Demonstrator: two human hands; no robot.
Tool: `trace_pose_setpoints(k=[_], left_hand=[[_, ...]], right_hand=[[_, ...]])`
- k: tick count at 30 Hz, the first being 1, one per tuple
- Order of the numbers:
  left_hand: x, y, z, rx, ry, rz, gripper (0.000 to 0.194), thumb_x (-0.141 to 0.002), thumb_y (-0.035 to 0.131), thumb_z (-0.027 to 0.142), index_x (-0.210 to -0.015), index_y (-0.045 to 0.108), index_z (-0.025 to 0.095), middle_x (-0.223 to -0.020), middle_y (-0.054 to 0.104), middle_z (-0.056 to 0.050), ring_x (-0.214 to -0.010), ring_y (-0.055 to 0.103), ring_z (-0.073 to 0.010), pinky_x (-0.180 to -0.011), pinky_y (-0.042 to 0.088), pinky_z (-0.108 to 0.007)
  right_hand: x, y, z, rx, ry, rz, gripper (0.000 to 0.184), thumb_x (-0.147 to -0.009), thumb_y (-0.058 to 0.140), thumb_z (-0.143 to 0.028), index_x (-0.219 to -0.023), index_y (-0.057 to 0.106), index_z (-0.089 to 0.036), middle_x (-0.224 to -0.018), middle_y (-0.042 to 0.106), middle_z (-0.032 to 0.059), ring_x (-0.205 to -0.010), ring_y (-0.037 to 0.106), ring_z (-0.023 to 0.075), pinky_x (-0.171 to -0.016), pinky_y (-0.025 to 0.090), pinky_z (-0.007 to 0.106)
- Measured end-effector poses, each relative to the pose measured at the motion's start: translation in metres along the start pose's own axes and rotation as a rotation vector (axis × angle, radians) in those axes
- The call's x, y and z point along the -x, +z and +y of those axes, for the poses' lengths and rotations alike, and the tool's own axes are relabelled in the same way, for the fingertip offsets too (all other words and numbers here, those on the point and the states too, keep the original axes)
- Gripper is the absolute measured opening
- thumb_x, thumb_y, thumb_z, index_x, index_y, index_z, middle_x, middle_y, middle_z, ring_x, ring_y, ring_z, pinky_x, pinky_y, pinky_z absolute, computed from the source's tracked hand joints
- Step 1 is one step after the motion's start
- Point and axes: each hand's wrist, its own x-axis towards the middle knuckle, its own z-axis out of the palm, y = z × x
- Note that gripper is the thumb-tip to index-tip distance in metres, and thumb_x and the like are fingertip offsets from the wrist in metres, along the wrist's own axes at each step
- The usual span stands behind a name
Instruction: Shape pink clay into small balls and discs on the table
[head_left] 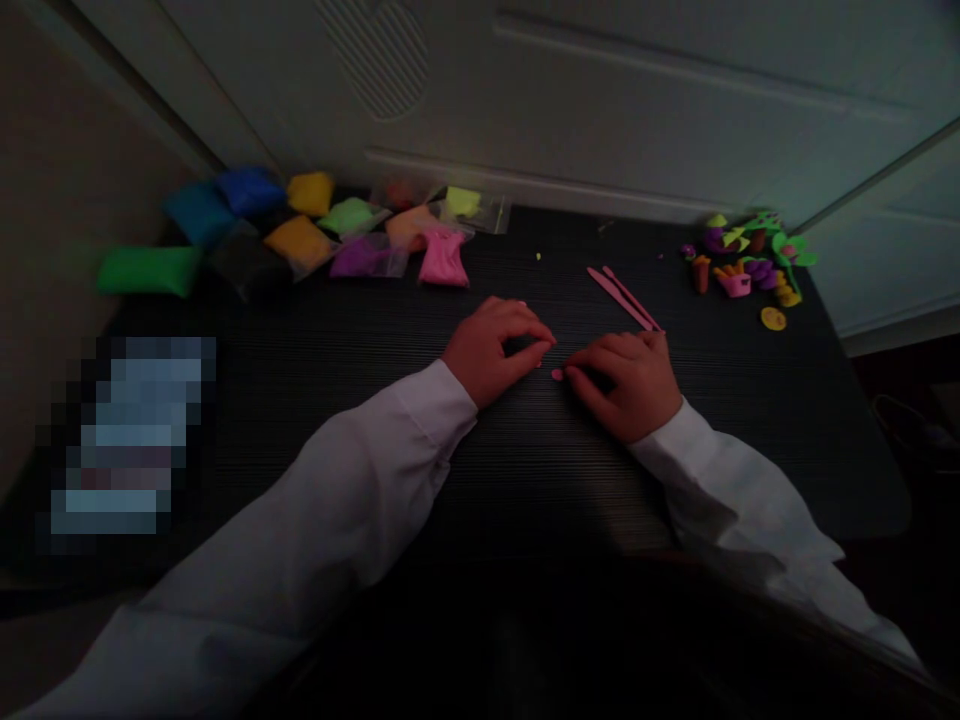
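My left hand (501, 350) rests over the dark table, with thumb and forefinger tips brought together. Whatever may be between them is too small to make out. A bit of pink clay (538, 365) shows by its thumb, and another pink bit (523, 303) peeks out behind its knuckles. Facing it, my right hand (626, 385) is closed in a pinch. At its fingertips is a small, flat pink clay disc (557, 374). Just beyond the right hand lie two slim pink modelling tools (622, 298), their near ends close to its knuckles.
Bags of coloured clay, including a pink bag (444, 257) and a green pack (150, 271), line the back left. Small clay figures (733, 280) and a yellow disc (773, 318) stand at right. A pixelated phone-like object (139, 435) lies left. A white panel (637, 120) rises behind.
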Motion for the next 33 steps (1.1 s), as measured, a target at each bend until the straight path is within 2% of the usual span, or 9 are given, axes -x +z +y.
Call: trace_pose_setpoints(k=[6,14,25,29,33], left_hand=[[0.000,0.000,0.002,0.027,-0.027,0.022,0.012,-0.070,0.052,0.020,-0.075,0.063,0.016,-0.078,0.063,-0.002,-0.082,0.053,-0.0125,-0.080,0.041,-0.031],[0.000,-0.001,0.003,0.027,-0.051,0.022,0.012,-0.069,0.053,0.019,-0.077,0.063,0.016,-0.076,0.062,-0.001,-0.081,0.053,-0.0119,-0.080,0.041,-0.030],[0.000,-0.001,0.003,0.032,-0.083,0.031,0.015,-0.071,0.051,0.021,-0.078,0.062,0.015,-0.076,0.061,-0.001,-0.077,0.053,-0.0114,-0.079,0.042,-0.030],[0.001,0.000,0.001,-0.016,-0.047,0.032,0.014,-0.069,0.050,0.016,-0.076,0.063,0.016,-0.076,0.061,-0.001,-0.079,0.052,-0.0122,-0.079,0.041,-0.030],[0.002,0.002,-0.002,-0.105,0.056,0.004,0.015,-0.067,0.049,0.012,-0.070,0.063,0.017,-0.074,0.060,0.000,-0.078,0.051,-0.0126,-0.081,0.040,-0.032]], right_hand=[[0.002,0.001,-0.004,0.013,0.003,-0.021,0.025,-0.078,0.041,-0.038,-0.086,0.060,-0.024,-0.080,0.059,0.0021,-0.074,0.047,0.0164,-0.074,0.019,0.036],[-0.003,0.003,0.000,-0.103,0.042,-0.020,0.015,-0.074,0.047,-0.033,-0.079,0.059,-0.024,-0.080,0.059,-0.0007,-0.076,0.049,0.0155,-0.073,0.021,0.033],[-0.011,0.006,-0.008,0.039,0.022,0.047,0.019,-0.078,0.041,-0.031,-0.080,0.058,-0.023,-0.079,0.060,0.0014,-0.076,0.047,0.0173,-0.073,0.019,0.036],[-0.009,0.007,-0.009,0.033,0.005,0.007,0.021,-0.079,0.040,-0.033,-0.083,0.058,-0.024,-0.081,0.059,0.0013,-0.077,0.047,0.0172,-0.074,0.019,0.036],[-0.005,0.005,-0.007,0.012,-0.035,-0.011,0.022,-0.078,0.041,-0.033,-0.085,0.059,-0.024,-0.082,0.059,0.0021,-0.077,0.046,0.0169,-0.074,0.019,0.036]])
